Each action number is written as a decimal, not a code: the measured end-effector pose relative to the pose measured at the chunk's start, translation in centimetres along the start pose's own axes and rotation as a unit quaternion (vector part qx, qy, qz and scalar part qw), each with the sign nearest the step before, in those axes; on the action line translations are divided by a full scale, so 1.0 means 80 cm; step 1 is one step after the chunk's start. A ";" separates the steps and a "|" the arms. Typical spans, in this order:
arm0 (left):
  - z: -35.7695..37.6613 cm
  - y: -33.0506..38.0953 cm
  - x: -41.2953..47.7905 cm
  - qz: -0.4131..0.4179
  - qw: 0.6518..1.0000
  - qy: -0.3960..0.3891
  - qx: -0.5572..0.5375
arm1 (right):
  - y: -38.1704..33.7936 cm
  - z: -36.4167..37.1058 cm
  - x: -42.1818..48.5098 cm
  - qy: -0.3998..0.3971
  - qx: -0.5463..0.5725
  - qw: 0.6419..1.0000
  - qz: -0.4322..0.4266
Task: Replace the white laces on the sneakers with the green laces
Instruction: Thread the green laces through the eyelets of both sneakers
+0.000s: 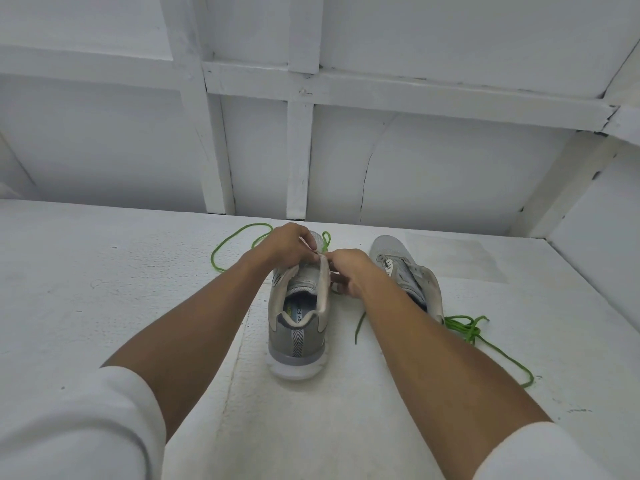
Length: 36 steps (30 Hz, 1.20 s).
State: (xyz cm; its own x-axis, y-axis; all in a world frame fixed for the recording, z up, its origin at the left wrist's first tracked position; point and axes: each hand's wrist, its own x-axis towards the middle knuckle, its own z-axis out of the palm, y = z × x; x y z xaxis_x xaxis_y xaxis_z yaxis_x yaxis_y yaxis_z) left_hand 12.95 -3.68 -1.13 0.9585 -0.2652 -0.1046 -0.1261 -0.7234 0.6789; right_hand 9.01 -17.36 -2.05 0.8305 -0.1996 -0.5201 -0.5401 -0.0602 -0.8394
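Grey with a white sole, the near sneaker (296, 336) stands on the white surface (104, 289) directly before the person, its heel towards them and its toe pointing to 12 o'clock. Both hands meet over its front part. The left hand (289, 244) comes from 7 o'clock with the fingers curled, and the right hand (349, 268) comes from 5 o'clock, also curled. Their fingertips pinch together at the right eyelet edge of this sneaker. Whether they also hold a lace end there, I cannot tell, because the fingers cover the spot. One green lace (225, 241) lies in a wide loop at 11 o'clock of the near sneaker, and another part of it rises in a small loop at 12 o'clock, just behind the fingertips. The second sneaker (394, 251) lies at 2 o'clock, close beside the right hand, with white laces (388, 264) showing in its front eyelets. The other green lace (467, 329) lies bunched at 3 o'clock of the near sneaker, partly behind the right forearm, with one end trailing towards 4 o'clock. White sleeves (86, 427) cover both upper arms. A white panelled wall (298, 150) stands at 12 o'clock.
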 end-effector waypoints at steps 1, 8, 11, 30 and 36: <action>-0.002 -0.001 0.000 0.001 1.000 0.001 0.000 | -0.001 -0.001 0.000 0.006 -0.018 1.000 -0.012; -0.010 -0.006 -0.007 0.017 0.999 0.026 0.023 | -0.002 -0.004 0.003 0.022 -0.065 0.996 -0.057; -0.007 -0.009 -0.007 -0.003 0.999 0.028 0.036 | 0.000 -0.003 0.003 0.021 -0.072 0.994 -0.085; -0.016 -0.025 -0.037 -0.166 0.983 0.041 -0.060 | -0.152 -0.078 -0.030 0.141 0.189 0.904 -0.357; -0.018 -0.023 -0.043 -0.190 0.963 0.047 -0.183 | -0.024 -0.020 -0.007 0.055 -0.643 0.689 -0.329</action>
State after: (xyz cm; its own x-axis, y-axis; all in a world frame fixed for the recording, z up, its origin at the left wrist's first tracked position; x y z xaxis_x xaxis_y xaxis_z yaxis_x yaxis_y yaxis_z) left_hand 10.28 -0.51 -0.97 0.9385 0.0464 -0.3422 0.3215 -0.4788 0.8169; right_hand 9.33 -18.68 0.11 0.9761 0.2167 -0.0181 0.2164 -0.9762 -0.0165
